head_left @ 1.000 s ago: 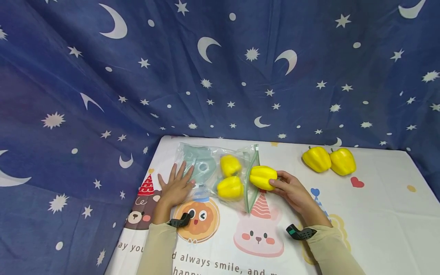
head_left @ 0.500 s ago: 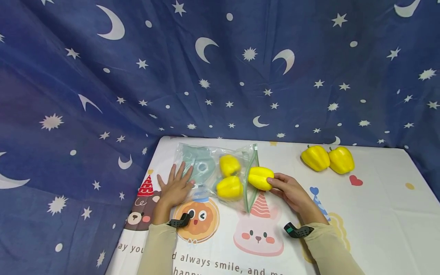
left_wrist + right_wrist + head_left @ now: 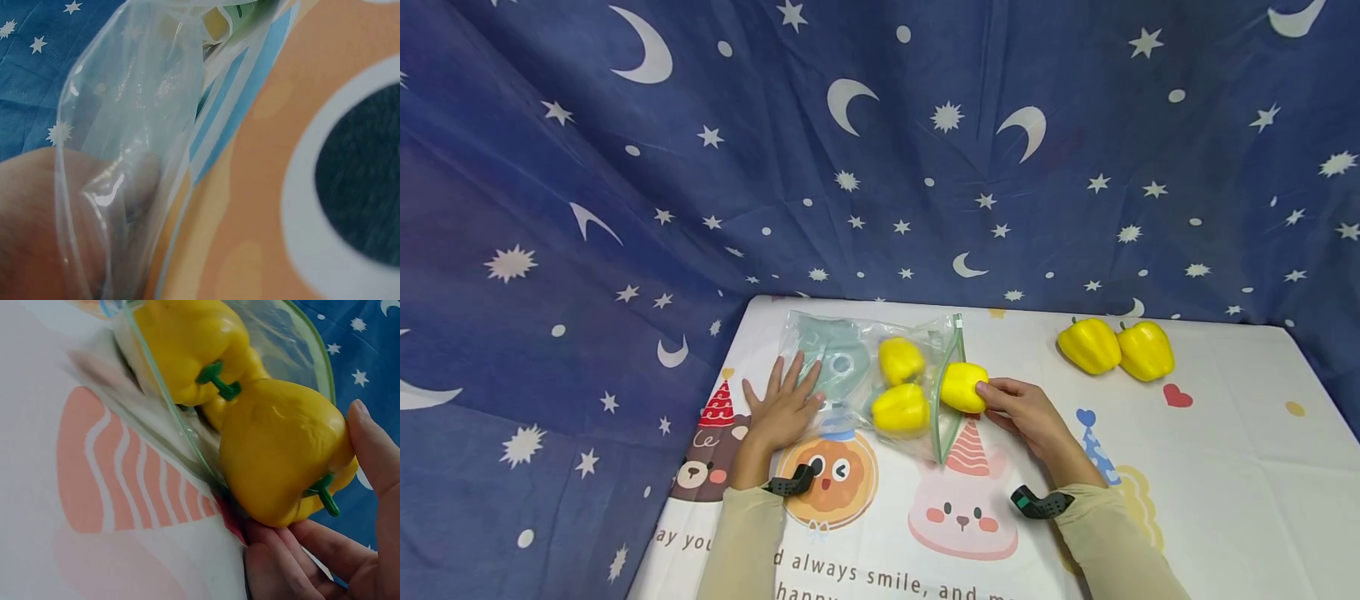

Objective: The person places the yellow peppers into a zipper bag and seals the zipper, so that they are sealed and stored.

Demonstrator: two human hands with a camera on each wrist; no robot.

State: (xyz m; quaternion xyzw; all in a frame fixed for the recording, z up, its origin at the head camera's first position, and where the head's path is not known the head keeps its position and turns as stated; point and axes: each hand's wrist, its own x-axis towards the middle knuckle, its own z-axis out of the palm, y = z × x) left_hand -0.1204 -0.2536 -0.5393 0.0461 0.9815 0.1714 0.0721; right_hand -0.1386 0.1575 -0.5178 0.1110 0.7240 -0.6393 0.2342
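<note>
Right hand (image 3: 1028, 418) pinches a yellow pepper (image 3: 961, 387) by its stem end, right at the clear bag (image 3: 838, 337)'s open mouth, left hand (image 3: 782, 410) splayed on the closed end. Looks light, firm, slightly slick, so the broad shoulders seem the best hold; the right-wrist view catches its green stem (image 3: 324, 495), hidden from the head camera.

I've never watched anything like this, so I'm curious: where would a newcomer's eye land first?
Probably on the bright yellow bell pepper that the right hand holds at the mouth of a clear zip bag, with two more peppers inside. Next might come the other pair, side by side toward the back right of the table, and the dark blue cloth behind, printed with white moons and stars.
</note>
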